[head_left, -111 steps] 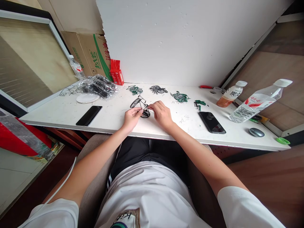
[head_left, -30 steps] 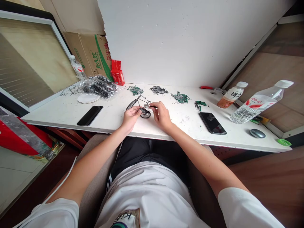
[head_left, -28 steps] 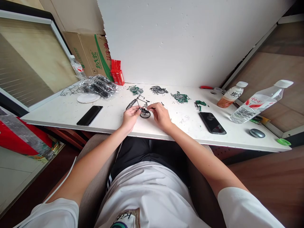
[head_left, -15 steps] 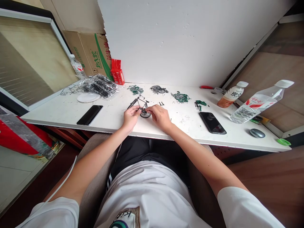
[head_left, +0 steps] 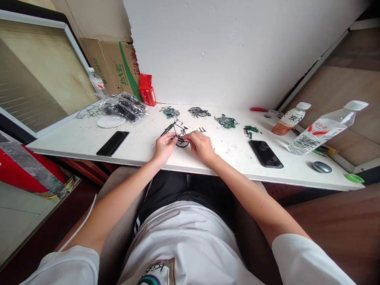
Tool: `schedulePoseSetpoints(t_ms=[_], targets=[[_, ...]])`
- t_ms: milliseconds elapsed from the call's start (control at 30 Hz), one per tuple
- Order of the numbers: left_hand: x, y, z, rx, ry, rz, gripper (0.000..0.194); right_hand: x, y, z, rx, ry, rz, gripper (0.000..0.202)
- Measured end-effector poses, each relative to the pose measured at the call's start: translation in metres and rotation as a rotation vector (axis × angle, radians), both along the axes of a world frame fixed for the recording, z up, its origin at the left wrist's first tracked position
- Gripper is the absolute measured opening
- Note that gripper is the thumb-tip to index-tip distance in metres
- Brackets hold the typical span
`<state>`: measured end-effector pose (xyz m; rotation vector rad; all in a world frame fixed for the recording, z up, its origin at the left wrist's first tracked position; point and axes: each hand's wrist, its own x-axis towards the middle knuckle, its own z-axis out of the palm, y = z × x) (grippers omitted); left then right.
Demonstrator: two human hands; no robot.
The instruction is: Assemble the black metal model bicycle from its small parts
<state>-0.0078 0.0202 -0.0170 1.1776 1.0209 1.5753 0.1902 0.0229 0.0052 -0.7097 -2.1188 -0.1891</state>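
Observation:
A small black model bicycle (head_left: 182,143) is held just above or on the white table, its spoked wheel toward me and its handlebar end pointing away. On its left side, my left hand (head_left: 165,149) is closed, thumb and fingers pinching the frame. From the right, my right hand (head_left: 201,145) pinches at the middle of the bicycle near the wheel; any tiny part between those fingertips is hidden. Beyond the hands lie piles of green model parts (head_left: 169,112), black model parts (head_left: 199,112) and more green model parts (head_left: 226,121).
A dark phone (head_left: 113,143) lies left and another phone (head_left: 266,154) right. Black parts fill a clear plastic bag (head_left: 124,107) at the back left. At the right stand a tea bottle (head_left: 289,120) and a water bottle (head_left: 322,130), near a computer mouse (head_left: 322,167).
Both hands stay at the bicycle with almost the same grip. The bicycle has tilted very slightly, its far end a little lower; the view has barely shifted.

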Motion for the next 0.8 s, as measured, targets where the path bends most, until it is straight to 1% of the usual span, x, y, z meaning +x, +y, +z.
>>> schedulePoseSetpoints(t_ms=[167,433,633,800], targets=[[-0.0002,0.0006,-0.0004,0.004,-0.004,-0.003,0.042,0.0004,0.0009,-0.0017,-0.003,-0.018,-0.015,0.031],[0.0001,0.0000,0.0013,-0.011,-0.008,0.015,0.040,-0.0001,0.0002,-0.0005,0.062,0.003,0.010,0.033],[0.0001,0.0001,0.0007,-0.015,0.001,0.023,0.038,0.0011,-0.0003,-0.0005,0.062,-0.053,-0.005,0.041],[-0.0002,0.0007,-0.0006,-0.006,0.016,0.023,0.037,0.0004,-0.0023,0.0020,0.060,-0.074,-0.019,0.043]])
